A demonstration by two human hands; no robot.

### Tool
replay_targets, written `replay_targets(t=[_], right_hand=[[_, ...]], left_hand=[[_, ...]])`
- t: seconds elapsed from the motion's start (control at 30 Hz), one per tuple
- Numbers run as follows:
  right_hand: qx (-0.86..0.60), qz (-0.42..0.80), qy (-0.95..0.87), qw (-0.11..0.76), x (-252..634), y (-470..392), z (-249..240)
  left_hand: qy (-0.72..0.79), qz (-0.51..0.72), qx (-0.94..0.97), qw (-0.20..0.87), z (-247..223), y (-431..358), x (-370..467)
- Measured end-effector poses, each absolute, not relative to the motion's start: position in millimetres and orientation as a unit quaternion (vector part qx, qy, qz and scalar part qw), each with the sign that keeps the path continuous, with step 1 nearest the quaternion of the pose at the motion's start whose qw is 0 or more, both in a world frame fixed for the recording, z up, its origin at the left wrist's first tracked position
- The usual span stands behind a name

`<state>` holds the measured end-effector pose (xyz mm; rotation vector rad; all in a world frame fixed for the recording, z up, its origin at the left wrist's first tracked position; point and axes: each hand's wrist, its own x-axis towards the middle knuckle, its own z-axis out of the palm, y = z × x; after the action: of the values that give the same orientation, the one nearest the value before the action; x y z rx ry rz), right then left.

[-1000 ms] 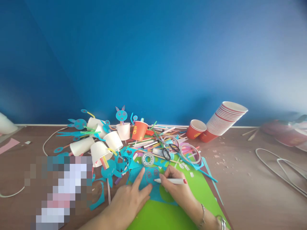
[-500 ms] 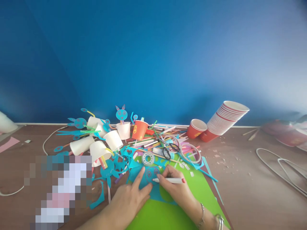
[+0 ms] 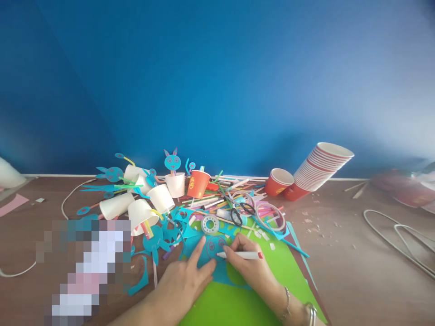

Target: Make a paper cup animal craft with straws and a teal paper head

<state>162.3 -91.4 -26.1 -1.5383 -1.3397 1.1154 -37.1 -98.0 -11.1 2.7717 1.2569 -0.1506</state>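
My right hand grips a white marker with a red end, its tip on a sheet of blue paper. Drawn there in red is a round face with two eyes. My left hand lies on the left part of that paper, fingers stretched out. Under the paper is a green sheet. A grey disc-shaped ring sits just beyond the drawing, and scissors with black handles lie past my right hand.
White paper cups with blue paper figures crowd the left. A red cup stands upright, and a leaning cup stack is at back right. Straws, tape rolls and scraps fill the middle. A white cable curls at right.
Almost nothing differs. The marker tip has shifted very slightly along the lower part of the drawn face, while my left hand stays in place.
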Motion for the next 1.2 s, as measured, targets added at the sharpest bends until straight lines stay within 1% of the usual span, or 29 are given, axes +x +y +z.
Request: replay_targets(t=[0.07, 0.13, 0.2, 0.37, 0.6, 1.2], right_hand=[[-0.603, 0.454, -0.501, 0.423, 163.2, -91.0, -24.6], [-0.605, 0.448, -0.473, 0.458, 164.8, -90.9, -23.1], [-0.607, 0.439, -0.463, 0.473, 166.5, -91.1, -22.8], [-0.598, 0.467, -0.497, 0.421, 167.6, -92.2, -26.4], [-0.611, 0.458, -0.513, 0.393, 166.5, -92.4, -25.1], [-0.627, 0.429, -0.524, 0.385, 167.6, -91.3, -28.1]], left_hand=[[0.410, -0.048, 0.910, 0.047, -10.6, -97.6, -37.1], [0.409, -0.052, 0.910, 0.044, -9.1, -97.3, -36.6], [0.408, -0.060, 0.910, 0.040, -7.1, -97.0, -35.9], [0.402, -0.072, 0.912, 0.037, -4.1, -96.5, -35.2], [0.410, -0.051, 0.909, 0.047, -8.4, -97.6, -36.7], [0.418, -0.057, 0.904, 0.064, -8.5, -97.0, -36.1]])
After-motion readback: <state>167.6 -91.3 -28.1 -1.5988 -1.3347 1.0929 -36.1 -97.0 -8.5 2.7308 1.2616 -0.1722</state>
